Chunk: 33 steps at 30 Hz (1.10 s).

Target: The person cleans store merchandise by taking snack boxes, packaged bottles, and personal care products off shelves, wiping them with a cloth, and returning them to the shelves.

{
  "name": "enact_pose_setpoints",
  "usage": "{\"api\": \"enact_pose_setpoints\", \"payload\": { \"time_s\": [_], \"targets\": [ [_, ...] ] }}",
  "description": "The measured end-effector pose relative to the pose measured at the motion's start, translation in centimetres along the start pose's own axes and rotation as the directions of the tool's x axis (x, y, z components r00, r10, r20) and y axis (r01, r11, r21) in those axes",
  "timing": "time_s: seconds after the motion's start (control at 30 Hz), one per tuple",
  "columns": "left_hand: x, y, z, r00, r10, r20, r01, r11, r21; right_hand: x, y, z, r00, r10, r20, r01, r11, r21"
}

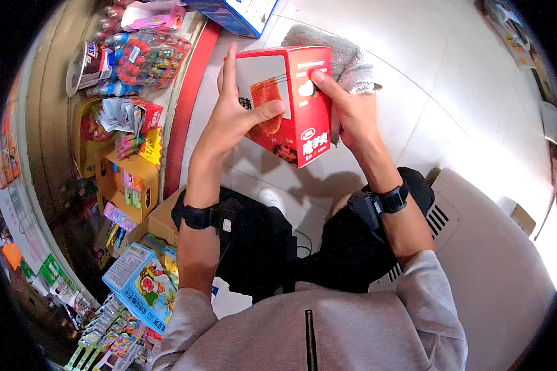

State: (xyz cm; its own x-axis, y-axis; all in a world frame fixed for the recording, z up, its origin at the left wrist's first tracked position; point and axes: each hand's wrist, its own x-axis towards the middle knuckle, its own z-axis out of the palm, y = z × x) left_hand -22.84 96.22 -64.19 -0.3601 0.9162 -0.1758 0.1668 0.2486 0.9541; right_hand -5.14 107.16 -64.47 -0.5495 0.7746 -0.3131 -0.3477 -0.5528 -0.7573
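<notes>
Red box: one (pixel 306 114); held up in front of the body, over the pale floor (pixel 427 114), between the two hands, tilted so that a picture side and a lettered red side both show.
Left hand: one (pixel 229 120); spread, the thumb laid on the picture side, the fingers straight up beside the box's left edge; how hard it presses, I cannot tell.
Right hand: one (pixel 354 117); pinching the red box, thumb on the lettered side; its other fingers are mostly hidden.
Cloth: one, grey (pixel 353 52); behind the box and by the right hand; whether that hand grips it too, I cannot tell.
Good holding: the right hand seems to bear the box, so its pinch should be firm yet not dent the card; the left is best kept flat, as a steadying wall; thumbs near the edges would likely crease the sides least.
Wrist straps: two, black; one on the left wrist (pixel 199 217), one on the right (pixel 393 201).
Blue boxes: two; one with a cartoon (pixel 145 284) at lower left, one at the top (pixel 241 13).
Tub: one (pixel 88 67), among shelf sweets too crowded to count.
Shoe: one showing, white (pixel 270 198).
</notes>
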Motion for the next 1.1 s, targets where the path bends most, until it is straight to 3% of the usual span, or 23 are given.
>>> {"api": "enact_pose_setpoints", "payload": {
  "time_s": [0.13, 0.3, 0.37, 0.4, 0.43, 0.47, 0.5, 0.57, 0.7, 0.83, 0.9, 1.0, 1.07, 1.1],
  "targets": [
    [0.1, -0.5, 0.4, 1.0, 0.002, -0.027, 0.0, 0.997, 0.081, 0.0, 0.3, 0.6, 0.993, -0.112, 0.023, 0.113, 0.992, -0.048],
    [0.0, 0.0, 1.0, 0.996, 0.01, -0.087, 0.006, 0.983, 0.182, 0.3, 0.7, 0.3, 0.993, -0.116, 0.023, 0.118, 0.981, -0.154],
    [0.1, -0.4, 0.7, 0.997, 0.003, -0.081, 0.006, 0.994, 0.11, 0.3, 1.1, 0.0, 0.99, -0.136, 0.036, 0.14, 0.971, -0.194],
    [0.2, -0.4, 0.7, 0.997, 0.004, -0.082, 0.005, 0.994, 0.11, 0.1, 1.0, 0.1, 0.98, -0.182, 0.076, 0.197, 0.933, -0.301],
    [0.3, -0.4, 0.6, 0.998, -0.01, -0.069, 0.009, 1.0, -0.008, 0.1, 1.0, 0.2, 0.967, -0.223, 0.12, 0.253, 0.88, -0.401],
    [0.3, -0.3, 0.6, 0.998, -0.021, -0.053, 0.014, 0.992, -0.125, 0.1, 1.2, 0.2, 0.959, -0.25, 0.136, 0.284, 0.878, -0.386],
    [0.4, -0.3, 0.3, 0.998, -0.02, -0.054, 0.014, 0.992, -0.125, 0.1, 1.2, 0.1, 0.958, -0.25, 0.137, 0.284, 0.877, -0.387],
    [0.3, -0.5, -0.3, 1.0, 0.028, -0.008, -0.027, 0.998, 0.056, 0.1, 1.2, 0.1, 0.952, -0.263, 0.155, 0.305, 0.836, -0.455],
    [0.1, -1.0, 0.0, 0.999, -0.001, 0.054, 0.001, 1.0, -0.007, -0.3, 1.1, 0.1, 0.926, -0.321, 0.197, 0.376, 0.809, -0.452],
    [0.4, -1.4, 0.3, 0.999, 0.028, 0.033, -0.03, 0.995, 0.093, -0.3, 1.3, -0.1, 0.948, -0.295, 0.123, 0.317, 0.817, -0.481],
    [0.3, -1.0, 0.4, 0.999, 0.025, 0.022, -0.027, 0.996, 0.089, -0.4, 1.4, -0.1, 0.98, -0.196, 0.018, 0.196, 0.962, -0.191],
    [-0.2, -0.1, 0.7, 0.997, 0.032, 0.071, -0.031, 0.999, -0.016, -0.6, 1.0, -0.3, 0.997, -0.08, 0.024, 0.083, 0.974, -0.213],
    [-0.5, 0.0, 1.3, 0.988, 0.133, 0.074, -0.143, 0.978, 0.153, -0.6, 1.1, -0.1, 0.998, -0.049, 0.035, 0.054, 0.981, -0.186],
    [-0.5, -0.1, 1.4, 0.988, 0.133, 0.076, -0.143, 0.978, 0.15, -0.6, 1.2, 0.0, 0.999, -0.033, 0.04, 0.04, 0.984, -0.172]
  ]
}}
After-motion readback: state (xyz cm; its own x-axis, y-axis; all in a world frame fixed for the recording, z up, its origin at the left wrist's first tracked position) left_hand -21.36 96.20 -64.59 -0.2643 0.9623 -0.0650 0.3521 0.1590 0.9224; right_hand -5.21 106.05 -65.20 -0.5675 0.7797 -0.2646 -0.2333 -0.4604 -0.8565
